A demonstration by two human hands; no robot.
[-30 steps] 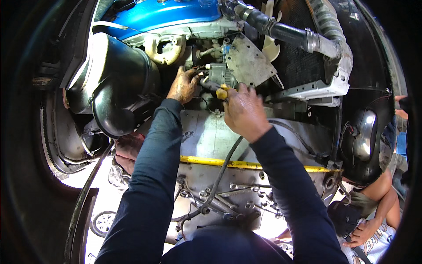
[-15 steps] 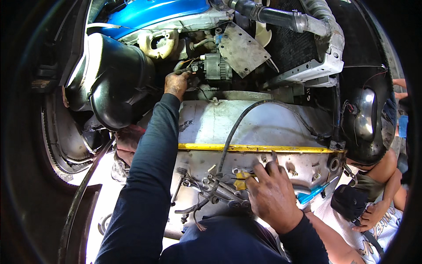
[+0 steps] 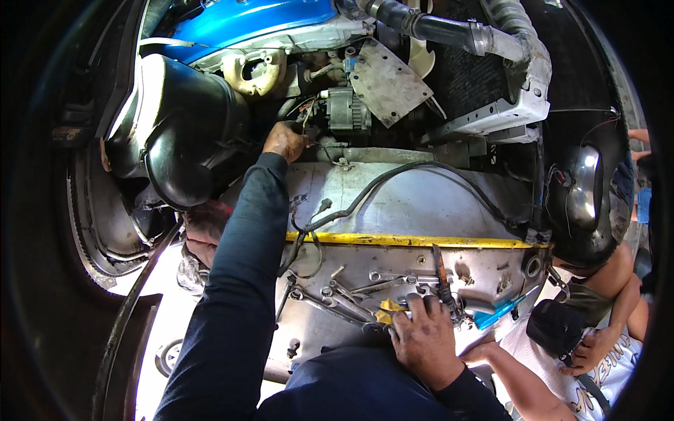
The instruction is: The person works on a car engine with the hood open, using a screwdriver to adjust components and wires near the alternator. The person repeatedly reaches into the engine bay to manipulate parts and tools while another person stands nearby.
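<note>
My left hand (image 3: 286, 142) reaches in just left of the grey finned alternator (image 3: 345, 111), its fingers closed near thin coloured wires (image 3: 306, 109). What they pinch is hidden. My right hand (image 3: 427, 344) is low over the metal panel, palm down, fingers bent and slightly apart, with nothing visible in it. Its fingertips are beside a yellow-handled tool (image 3: 388, 310) and a dark, narrow tool with an orange-brown blade (image 3: 442, 270). Several wrenches (image 3: 337, 303) lie left of that hand. A black cable (image 3: 382, 181) with loose connector ends arcs across the panel.
A yellow strip (image 3: 414, 241) crosses the panel. Ahead are a blue engine cover (image 3: 253, 19), a flat metal plate (image 3: 390, 83) and a hose (image 3: 421, 24). A black rounded housing (image 3: 186, 126) stands left. At lower right, a person (image 3: 597, 351) sits close, near a blue-handled tool (image 3: 495, 314).
The cable's loose end has swung left and away from the tools. My right hand has drawn back slightly, uncovering the dark tool. My left hand has shifted slightly, nearer me.
</note>
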